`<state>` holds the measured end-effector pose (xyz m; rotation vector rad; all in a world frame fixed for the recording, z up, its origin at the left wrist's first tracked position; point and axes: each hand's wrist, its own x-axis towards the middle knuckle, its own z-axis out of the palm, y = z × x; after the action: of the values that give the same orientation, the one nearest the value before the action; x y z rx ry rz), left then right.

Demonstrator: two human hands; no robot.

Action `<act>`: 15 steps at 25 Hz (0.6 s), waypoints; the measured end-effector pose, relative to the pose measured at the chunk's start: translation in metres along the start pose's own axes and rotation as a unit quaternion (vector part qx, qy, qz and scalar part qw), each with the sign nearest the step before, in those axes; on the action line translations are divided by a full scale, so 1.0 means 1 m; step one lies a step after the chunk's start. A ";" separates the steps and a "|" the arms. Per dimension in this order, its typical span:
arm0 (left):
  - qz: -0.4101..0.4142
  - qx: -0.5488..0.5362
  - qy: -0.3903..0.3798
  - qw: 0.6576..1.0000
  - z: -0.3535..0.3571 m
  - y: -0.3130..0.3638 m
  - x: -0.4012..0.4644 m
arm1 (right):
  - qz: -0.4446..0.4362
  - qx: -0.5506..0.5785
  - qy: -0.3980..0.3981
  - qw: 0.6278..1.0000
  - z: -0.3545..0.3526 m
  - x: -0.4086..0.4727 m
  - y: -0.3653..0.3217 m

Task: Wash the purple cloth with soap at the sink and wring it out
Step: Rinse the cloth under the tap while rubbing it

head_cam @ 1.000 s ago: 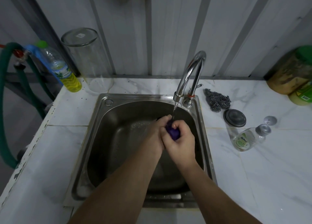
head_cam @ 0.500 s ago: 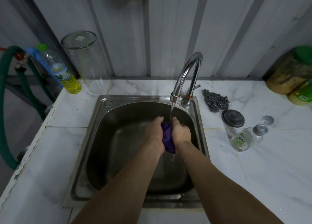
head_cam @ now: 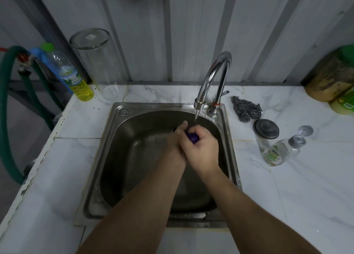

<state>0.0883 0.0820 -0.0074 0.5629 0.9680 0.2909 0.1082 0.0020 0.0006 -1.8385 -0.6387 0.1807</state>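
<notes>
Both my hands are pressed together over the steel sink [head_cam: 115,138], just below the running tap [head_cam: 216,77]. Only a small bunched patch of the purple cloth [head_cam: 192,137] shows between them. My right hand [head_cam: 201,150] lies over the cloth and grips it. My left hand [head_cam: 175,144] holds it from the other side, partly hidden behind the right. A thin stream of water [head_cam: 196,117] falls from the spout just behind my fingers. The soap bottle [head_cam: 281,151] lies on its side on the counter to the right.
On the right of the marble counter [head_cam: 306,186] lie a steel scourer [head_cam: 246,111], a dark round lid [head_cam: 266,128], a small cap [head_cam: 305,130] and a green-lidded jar [head_cam: 333,75]. A tall upturned glass [head_cam: 99,62], a yellow liquid bottle [head_cam: 70,75] and a green hose [head_cam: 7,104] are at the left.
Half a second ago my hands were side by side with the cloth hanging between them. Now the right hand has rolled over the left and the cloth is bunched tight, mostly hidden.
</notes>
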 end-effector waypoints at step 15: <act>-0.027 0.012 0.116 0.993 -0.002 0.014 0.001 | 0.378 0.341 -0.017 0.860 0.003 0.001 0.014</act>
<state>0.0876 0.0943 -0.0005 0.5316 1.2114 0.3009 0.1126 0.0022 -0.0136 -1.2875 0.1727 0.8493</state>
